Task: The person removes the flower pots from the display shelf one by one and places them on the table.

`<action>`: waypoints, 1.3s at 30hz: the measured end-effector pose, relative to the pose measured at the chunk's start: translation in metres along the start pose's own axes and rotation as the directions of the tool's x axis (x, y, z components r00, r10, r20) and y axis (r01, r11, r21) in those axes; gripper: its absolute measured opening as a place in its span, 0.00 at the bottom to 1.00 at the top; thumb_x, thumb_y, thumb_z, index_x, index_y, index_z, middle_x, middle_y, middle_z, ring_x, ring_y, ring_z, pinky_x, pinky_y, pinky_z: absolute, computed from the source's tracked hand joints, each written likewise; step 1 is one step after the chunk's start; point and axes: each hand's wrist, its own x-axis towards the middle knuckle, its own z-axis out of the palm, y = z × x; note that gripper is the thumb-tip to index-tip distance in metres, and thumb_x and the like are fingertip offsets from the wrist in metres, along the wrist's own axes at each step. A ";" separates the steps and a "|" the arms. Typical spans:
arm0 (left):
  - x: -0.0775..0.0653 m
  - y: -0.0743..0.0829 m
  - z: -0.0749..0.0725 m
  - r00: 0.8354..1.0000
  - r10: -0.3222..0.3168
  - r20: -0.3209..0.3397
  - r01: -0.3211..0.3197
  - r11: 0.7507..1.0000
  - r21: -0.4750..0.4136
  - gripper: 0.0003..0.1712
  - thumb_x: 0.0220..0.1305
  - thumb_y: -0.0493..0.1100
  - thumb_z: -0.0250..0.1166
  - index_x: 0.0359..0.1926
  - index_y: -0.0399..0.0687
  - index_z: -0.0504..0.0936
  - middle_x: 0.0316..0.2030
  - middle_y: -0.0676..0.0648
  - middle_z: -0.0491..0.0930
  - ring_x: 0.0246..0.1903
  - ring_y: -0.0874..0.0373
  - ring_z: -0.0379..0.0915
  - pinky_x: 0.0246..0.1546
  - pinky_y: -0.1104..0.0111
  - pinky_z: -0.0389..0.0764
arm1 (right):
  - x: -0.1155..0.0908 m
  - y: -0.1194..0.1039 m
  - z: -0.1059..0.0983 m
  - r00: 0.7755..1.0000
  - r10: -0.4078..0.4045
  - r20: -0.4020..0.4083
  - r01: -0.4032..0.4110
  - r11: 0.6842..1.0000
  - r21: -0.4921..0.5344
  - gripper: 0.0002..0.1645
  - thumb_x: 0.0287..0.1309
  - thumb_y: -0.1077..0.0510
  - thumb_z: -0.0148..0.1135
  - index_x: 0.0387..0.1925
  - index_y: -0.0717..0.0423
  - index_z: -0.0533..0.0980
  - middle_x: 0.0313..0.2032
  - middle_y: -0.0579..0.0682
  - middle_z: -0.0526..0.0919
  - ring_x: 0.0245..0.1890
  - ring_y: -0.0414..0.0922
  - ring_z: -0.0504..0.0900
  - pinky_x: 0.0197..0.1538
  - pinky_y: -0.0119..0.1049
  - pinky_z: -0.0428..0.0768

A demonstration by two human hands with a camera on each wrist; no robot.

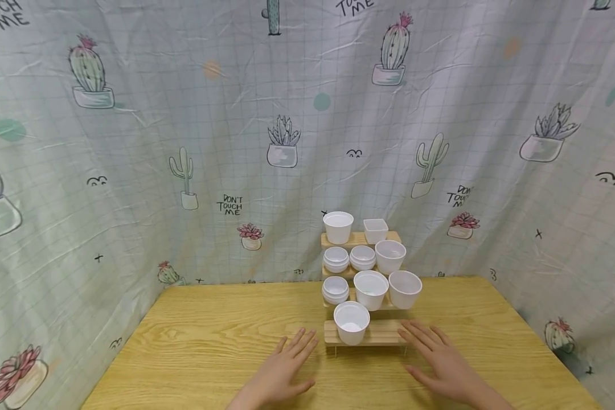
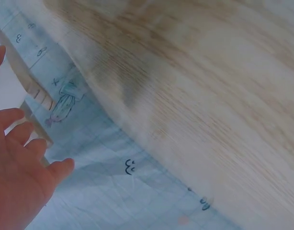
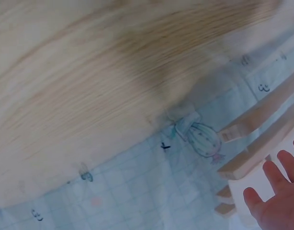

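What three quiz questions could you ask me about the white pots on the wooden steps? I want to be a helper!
1. Count: on the pale wooden stepped rack, how many pots stand on the lowest step?
2. Choose: on which step does the white square pot stand? A) lowest B) second-lowest C) top
3. True or false: the pale cloth backdrop is plain, with no drawings.

Key:
1. One, a white round pot.
2. C.
3. False; it shows drawings of potted plants.
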 end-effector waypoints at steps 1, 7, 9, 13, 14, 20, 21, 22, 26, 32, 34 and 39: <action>0.001 0.000 0.000 1.000 0.006 -0.002 -0.006 1.000 0.007 0.43 0.56 0.59 0.57 0.68 0.50 0.51 0.68 0.48 0.52 0.65 0.47 0.52 0.55 0.45 0.65 | 0.001 -0.001 0.000 1.000 -0.002 -0.001 0.002 1.000 0.005 0.43 0.40 0.47 0.67 0.60 0.53 0.65 0.63 0.48 0.64 0.68 0.33 0.43 0.68 0.27 0.28; 0.006 0.001 0.004 0.999 0.037 -0.020 -0.036 0.998 0.060 0.43 0.54 0.58 0.58 0.66 0.46 0.56 0.68 0.47 0.52 0.65 0.47 0.52 0.55 0.46 0.66 | 0.008 -0.004 0.002 1.000 -0.021 -0.011 0.021 0.999 0.031 0.43 0.41 0.48 0.67 0.61 0.53 0.64 0.64 0.47 0.62 0.68 0.33 0.43 0.68 0.27 0.29; 0.008 0.001 0.006 0.999 0.041 -0.023 -0.040 0.997 0.062 0.43 0.54 0.58 0.59 0.66 0.46 0.56 0.68 0.47 0.52 0.65 0.47 0.52 0.55 0.46 0.65 | 0.011 -0.005 0.003 0.999 -0.032 -0.014 0.032 0.999 0.035 0.42 0.43 0.47 0.65 0.61 0.53 0.63 0.64 0.47 0.62 0.69 0.36 0.46 0.68 0.27 0.30; 0.012 -0.002 0.010 0.999 0.039 -0.022 -0.038 0.997 0.063 0.43 0.54 0.58 0.59 0.66 0.47 0.55 0.68 0.48 0.50 0.65 0.47 0.51 0.56 0.46 0.64 | 0.017 -0.007 0.004 0.998 -0.051 -0.028 0.052 0.998 0.045 0.39 0.47 0.45 0.62 0.61 0.52 0.63 0.63 0.48 0.63 0.64 0.46 0.59 0.68 0.27 0.32; 0.013 -0.002 0.012 0.999 0.040 -0.022 -0.038 0.997 0.064 0.43 0.54 0.58 0.59 0.66 0.48 0.55 0.68 0.48 0.50 0.66 0.47 0.51 0.56 0.46 0.64 | 0.018 -0.008 0.004 0.998 -0.057 -0.040 0.058 0.997 0.047 0.39 0.47 0.45 0.62 0.61 0.52 0.63 0.63 0.48 0.64 0.62 0.47 0.62 0.69 0.28 0.33; 0.016 -0.002 0.016 0.998 0.059 -0.038 -0.055 0.994 0.091 0.43 0.53 0.58 0.60 0.66 0.47 0.57 0.67 0.46 0.53 0.65 0.47 0.52 0.55 0.46 0.65 | 0.027 -0.014 0.006 0.992 -0.076 -0.096 0.082 0.995 0.059 0.36 0.48 0.46 0.61 0.60 0.53 0.66 0.62 0.48 0.66 0.61 0.45 0.64 0.69 0.28 0.36; 0.017 -0.002 0.016 0.997 0.061 -0.039 -0.057 0.994 0.091 0.43 0.52 0.58 0.60 0.66 0.47 0.57 0.67 0.46 0.53 0.65 0.47 0.52 0.55 0.46 0.65 | 0.028 -0.015 0.005 0.993 -0.076 -0.094 0.082 0.995 0.062 0.35 0.50 0.45 0.59 0.59 0.53 0.66 0.62 0.48 0.65 0.62 0.45 0.63 0.69 0.28 0.36; 0.017 -0.002 0.017 0.997 0.062 -0.037 -0.058 0.994 0.090 0.43 0.52 0.58 0.60 0.66 0.47 0.57 0.67 0.46 0.53 0.65 0.46 0.52 0.55 0.46 0.65 | 0.030 -0.016 0.005 0.993 -0.077 -0.094 0.084 0.994 0.072 0.35 0.50 0.46 0.60 0.59 0.53 0.66 0.62 0.48 0.66 0.61 0.45 0.64 0.69 0.27 0.36; 0.020 -0.001 0.017 0.998 0.059 -0.021 -0.057 0.996 0.076 0.43 0.53 0.58 0.60 0.66 0.49 0.56 0.67 0.46 0.53 0.65 0.46 0.51 0.56 0.45 0.64 | 0.035 -0.019 0.005 0.992 -0.081 -0.096 0.091 0.990 0.107 0.34 0.51 0.46 0.60 0.58 0.53 0.67 0.61 0.50 0.67 0.59 0.49 0.67 0.68 0.28 0.40; 0.022 0.002 0.017 0.999 0.043 0.008 -0.043 0.997 0.058 0.42 0.53 0.57 0.59 0.67 0.50 0.55 0.68 0.48 0.52 0.66 0.46 0.49 0.57 0.45 0.61 | 0.043 -0.023 0.005 0.991 -0.096 -0.099 0.107 0.988 0.110 0.31 0.56 0.43 0.53 0.58 0.51 0.67 0.61 0.50 0.68 0.58 0.48 0.67 0.60 0.38 0.52; 0.023 0.002 0.018 0.999 0.044 0.010 -0.044 0.997 0.060 0.42 0.53 0.57 0.59 0.67 0.50 0.55 0.68 0.49 0.53 0.66 0.46 0.50 0.58 0.45 0.61 | 0.047 -0.025 0.005 0.991 -0.097 -0.092 0.107 0.988 0.108 0.30 0.56 0.42 0.53 0.58 0.51 0.68 0.60 0.51 0.68 0.59 0.48 0.67 0.58 0.41 0.55; 0.023 0.001 0.020 0.999 0.047 0.023 -0.048 0.997 0.057 0.42 0.54 0.57 0.59 0.67 0.52 0.54 0.68 0.51 0.53 0.66 0.46 0.50 0.57 0.45 0.62 | 0.055 -0.028 0.004 0.992 -0.103 -0.074 0.110 0.989 0.101 0.31 0.53 0.44 0.56 0.58 0.50 0.67 0.61 0.51 0.67 0.59 0.48 0.66 0.56 0.43 0.58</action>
